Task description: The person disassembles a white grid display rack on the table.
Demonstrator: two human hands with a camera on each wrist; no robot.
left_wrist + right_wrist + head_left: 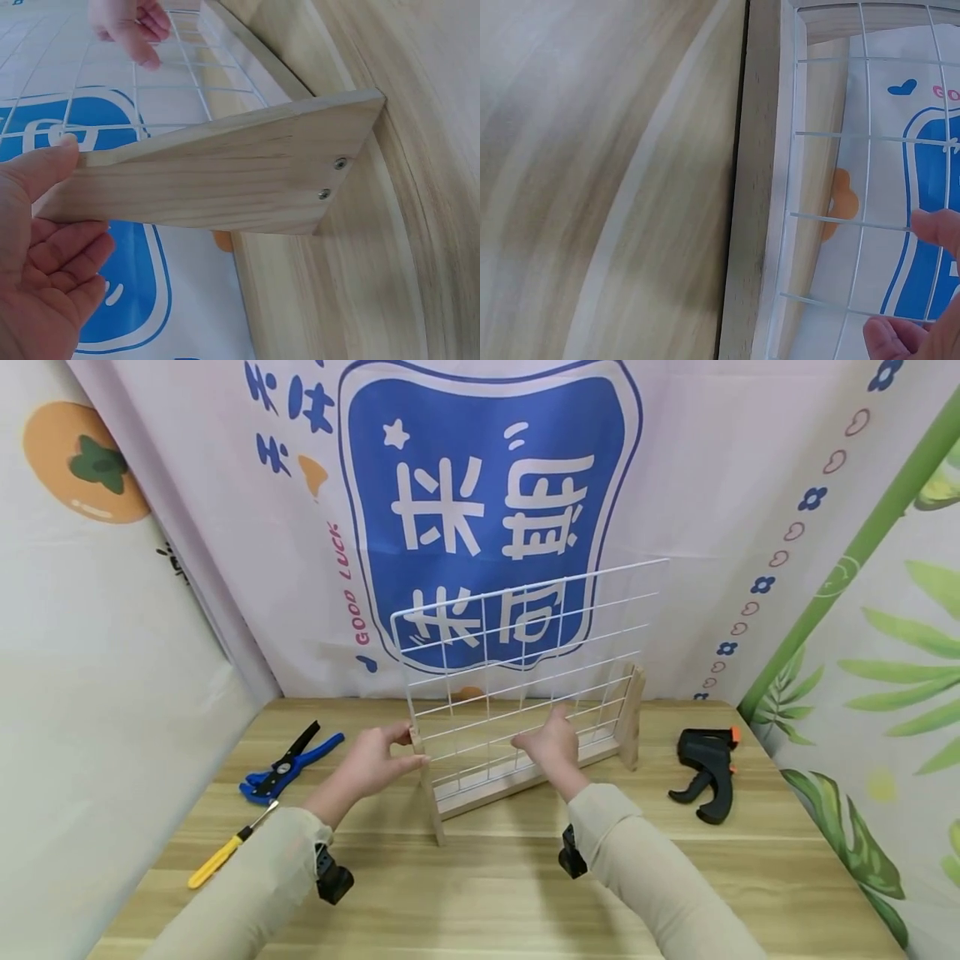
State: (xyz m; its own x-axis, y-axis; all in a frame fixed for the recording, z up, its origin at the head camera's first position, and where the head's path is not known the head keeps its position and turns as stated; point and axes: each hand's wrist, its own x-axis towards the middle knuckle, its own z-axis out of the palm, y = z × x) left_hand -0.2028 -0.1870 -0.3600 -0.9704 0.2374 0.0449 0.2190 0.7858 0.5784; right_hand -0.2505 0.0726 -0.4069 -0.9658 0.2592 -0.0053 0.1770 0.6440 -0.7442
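Note:
A white wire grid stands upright, leaning back, in a wooden stand with a bottom bar. My left hand pinches the upper end of the stand's left side panel, its thumb on the front edge and fingers behind. Two screw heads show in that panel's lower part. My right hand is at the lower middle of the grid, above the bar. In the right wrist view its thumb and fingertips stand apart by the wires, with nothing pinched between them. The right side panel stands beyond it.
Blue-handled cutting pliers and a yellow-handled screwdriver lie on the left of the wooden table. A black clamp with orange tips lies on the right. A printed cloth hangs behind the stand.

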